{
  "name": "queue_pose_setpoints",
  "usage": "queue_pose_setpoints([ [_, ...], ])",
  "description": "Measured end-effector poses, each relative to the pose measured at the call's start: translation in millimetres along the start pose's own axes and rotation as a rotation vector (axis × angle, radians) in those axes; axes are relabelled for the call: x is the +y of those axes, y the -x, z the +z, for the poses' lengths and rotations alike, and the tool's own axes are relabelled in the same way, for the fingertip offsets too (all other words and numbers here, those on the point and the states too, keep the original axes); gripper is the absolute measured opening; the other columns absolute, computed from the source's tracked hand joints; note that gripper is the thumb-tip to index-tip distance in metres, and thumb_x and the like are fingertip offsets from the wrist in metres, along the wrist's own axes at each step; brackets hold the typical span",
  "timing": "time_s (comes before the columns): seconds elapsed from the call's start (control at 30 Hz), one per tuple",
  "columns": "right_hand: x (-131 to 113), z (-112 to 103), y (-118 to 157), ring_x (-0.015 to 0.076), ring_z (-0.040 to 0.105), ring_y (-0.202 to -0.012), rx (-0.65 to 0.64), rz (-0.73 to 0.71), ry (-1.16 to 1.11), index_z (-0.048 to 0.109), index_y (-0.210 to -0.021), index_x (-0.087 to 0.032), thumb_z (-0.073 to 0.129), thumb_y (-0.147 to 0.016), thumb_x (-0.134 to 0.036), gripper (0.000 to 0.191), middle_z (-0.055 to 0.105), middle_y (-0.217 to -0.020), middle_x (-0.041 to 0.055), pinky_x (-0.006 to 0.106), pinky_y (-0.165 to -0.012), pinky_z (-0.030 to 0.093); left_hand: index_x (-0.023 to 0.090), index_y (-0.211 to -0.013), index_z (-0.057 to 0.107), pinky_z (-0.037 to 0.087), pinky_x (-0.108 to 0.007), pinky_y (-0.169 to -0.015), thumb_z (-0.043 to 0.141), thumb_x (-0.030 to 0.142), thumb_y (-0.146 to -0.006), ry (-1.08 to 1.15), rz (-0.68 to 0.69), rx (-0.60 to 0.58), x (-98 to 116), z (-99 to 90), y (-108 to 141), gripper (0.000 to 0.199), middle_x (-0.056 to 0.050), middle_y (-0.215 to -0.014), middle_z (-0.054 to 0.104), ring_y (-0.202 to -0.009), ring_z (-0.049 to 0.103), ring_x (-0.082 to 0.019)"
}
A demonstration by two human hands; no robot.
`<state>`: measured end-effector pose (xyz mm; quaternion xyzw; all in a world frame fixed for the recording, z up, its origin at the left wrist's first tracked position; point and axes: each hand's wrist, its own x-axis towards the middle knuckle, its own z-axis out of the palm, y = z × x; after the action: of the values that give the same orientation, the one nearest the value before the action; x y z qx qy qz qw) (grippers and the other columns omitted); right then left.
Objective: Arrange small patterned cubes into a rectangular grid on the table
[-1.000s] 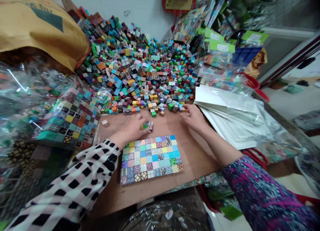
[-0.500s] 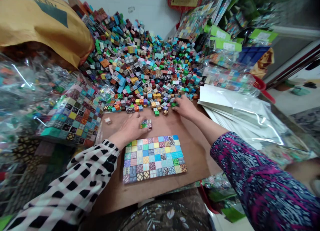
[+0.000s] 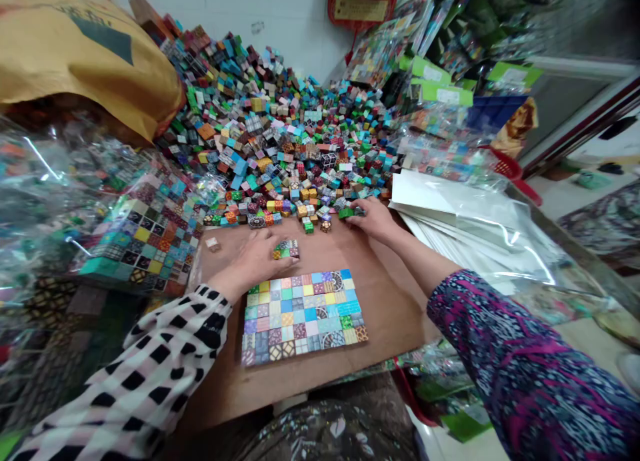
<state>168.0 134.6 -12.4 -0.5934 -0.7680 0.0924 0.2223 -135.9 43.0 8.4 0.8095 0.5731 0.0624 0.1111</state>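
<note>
My left hand [image 3: 255, 258] lies low over the brown board [image 3: 385, 301], its thumb and fingers around a small group of patterned cubes [image 3: 286, 250]. At the front edge of the cube pile, my right hand [image 3: 373, 218] has its fingertips closed on a green block [image 3: 345, 212]. Nearer to me, a flat rectangle of many coloured cubes [image 3: 305, 314] rests on the board, just below my left hand. A lone pale cube [image 3: 213, 244] sits left of that hand.
A large heap of mixed cubes [image 3: 280, 134] rises against the wall. A yellow sack [image 3: 90, 54] and a bagged cube block [image 3: 150, 234] stand left. White sheets [image 3: 440, 214] under clear plastic lie right, near a red basket [image 3: 505, 162].
My right hand has drawn its fingers in around the green block, which now sticks out beyond them. My left hand stays by its cube group. The whole view has shifted slightly.
</note>
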Motion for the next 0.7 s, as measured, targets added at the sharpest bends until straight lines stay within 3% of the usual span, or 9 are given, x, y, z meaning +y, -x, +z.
queue_pose_setpoints([
  [0.2,-4.9,-2.6,4.4,0.0295,0.055,-0.097,-0.021,-0.034,0.088,0.063,-0.117,-0.017,0.069,-0.078,-0.039,0.045,0.055,-0.107,0.0127,0.042,-0.082,0.045,0.021,-0.128,0.059,0.042,-0.043,-0.098,0.057,0.052,-0.084,0.031,-0.016,0.045,-2.4,4.0,0.6,0.054,-0.012,-0.119,0.058,-0.115,0.051,-0.031],
  [0.33,-15.5,-2.6,-3.8,0.0311,0.053,-0.1,-0.044,-0.044,0.201,0.067,-0.108,-0.016,0.067,-0.079,-0.034,0.034,0.057,-0.101,0.0132,0.044,-0.084,0.044,0.022,-0.128,0.06,0.039,-0.046,-0.101,0.058,0.047,-0.084,0.081,-0.025,0.076,-3.2,5.2,1.1,0.05,-0.011,-0.12,0.06,-0.117,0.05,-0.032],
  [0.5,-28.9,0.9,-13.0,0.028,0.055,-0.089,-0.084,0.007,0.248,0.07,-0.092,-0.015,0.066,-0.078,-0.028,0.019,0.057,-0.098,0.0146,0.041,-0.075,0.044,0.02,-0.129,0.06,0.038,-0.047,-0.105,0.057,0.048,-0.086,0.176,-0.09,0.082,-8.3,9.7,0.9,0.051,-0.012,-0.122,0.056,-0.118,0.05,-0.031],
  [0.7,-32.4,3.7,-11.7,0.0272,0.055,-0.086,-0.116,0.025,0.241,0.071,-0.096,-0.018,0.065,-0.08,-0.03,0.021,0.057,-0.097,0.0133,0.041,-0.073,0.043,0.023,-0.127,0.061,0.04,-0.043,-0.108,0.059,0.05,-0.083,0.351,-0.132,0.085,-14.1,14.2,1.8,0.051,-0.009,-0.124,0.053,-0.123,0.05,-0.027],
])
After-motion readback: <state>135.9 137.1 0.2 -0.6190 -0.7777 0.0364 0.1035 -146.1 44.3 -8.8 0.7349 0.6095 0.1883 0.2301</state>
